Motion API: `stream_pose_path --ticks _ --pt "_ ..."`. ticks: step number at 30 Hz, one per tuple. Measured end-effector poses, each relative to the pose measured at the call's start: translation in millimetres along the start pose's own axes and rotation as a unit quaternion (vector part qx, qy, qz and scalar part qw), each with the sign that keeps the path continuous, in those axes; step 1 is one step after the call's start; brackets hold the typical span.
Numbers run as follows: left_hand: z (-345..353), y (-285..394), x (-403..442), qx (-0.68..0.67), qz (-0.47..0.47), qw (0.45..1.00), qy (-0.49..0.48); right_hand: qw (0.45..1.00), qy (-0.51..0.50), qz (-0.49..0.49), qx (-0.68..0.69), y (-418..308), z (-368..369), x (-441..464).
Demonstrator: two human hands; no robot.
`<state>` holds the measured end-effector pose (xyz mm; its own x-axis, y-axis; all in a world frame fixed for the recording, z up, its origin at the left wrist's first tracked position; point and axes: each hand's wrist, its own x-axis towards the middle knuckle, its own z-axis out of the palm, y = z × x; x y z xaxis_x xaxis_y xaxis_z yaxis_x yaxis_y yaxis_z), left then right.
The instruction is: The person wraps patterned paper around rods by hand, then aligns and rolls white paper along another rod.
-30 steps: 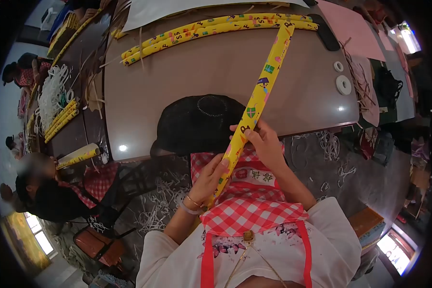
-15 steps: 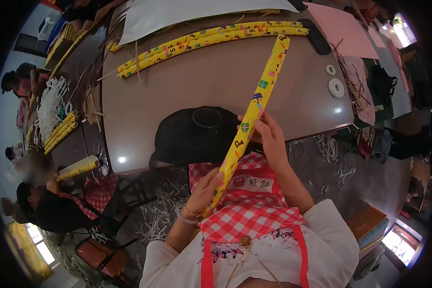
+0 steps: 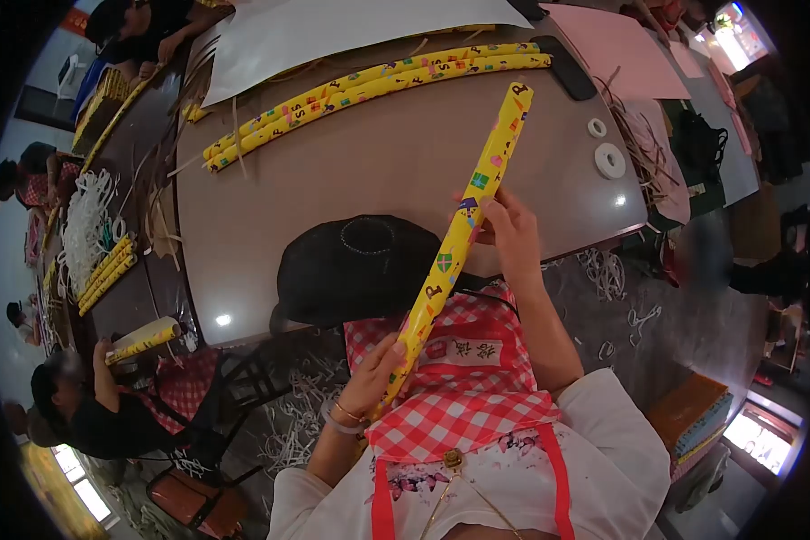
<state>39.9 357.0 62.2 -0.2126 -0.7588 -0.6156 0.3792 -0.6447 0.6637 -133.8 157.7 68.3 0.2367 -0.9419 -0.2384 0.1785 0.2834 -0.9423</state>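
Note:
A yellow roll of patterned wrapping paper (image 3: 445,261) slants across the front of me, its top end over the table and its lower end against my apron. My left hand (image 3: 373,376) is wrapped round it near the bottom. Higher up, my right hand (image 3: 510,229) grips it from the right side, with some fingers behind the roll. A black cap-like item (image 3: 360,270) with a beaded ring lies at the table's near edge, partly behind the roll. Two more yellow rolls (image 3: 369,94) lie side by side across the back of the table.
The brown table (image 3: 270,198) also carries a large white sheet (image 3: 333,40), a dark phone-like object (image 3: 567,72) and white tape rolls (image 3: 609,162). At left, a person holds another yellow roll (image 3: 144,342). White strips (image 3: 301,423) litter the floor.
The whole view has shifted slightly, with the table items now further left. My hands keep their hold, and the roll's top end sits a little lower, apart from the rolls behind.

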Motion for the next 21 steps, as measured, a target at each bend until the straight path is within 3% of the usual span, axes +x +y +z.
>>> stream_pose_path --ticks 8,18,21 --pt "-5 -2 -5 0.014 -0.025 1.0 0.009 0.998 -0.029 0.034 -0.033 5 -8 1" --pt "-5 -2 -9 -0.002 0.002 1.0 -0.014 0.997 -0.045 0.025 0.057 -2 -5 -7" --pt "-3 -1 -10 0.002 -0.018 1.0 0.018 0.998 -0.046 0.027 0.045 -5 0 -7"
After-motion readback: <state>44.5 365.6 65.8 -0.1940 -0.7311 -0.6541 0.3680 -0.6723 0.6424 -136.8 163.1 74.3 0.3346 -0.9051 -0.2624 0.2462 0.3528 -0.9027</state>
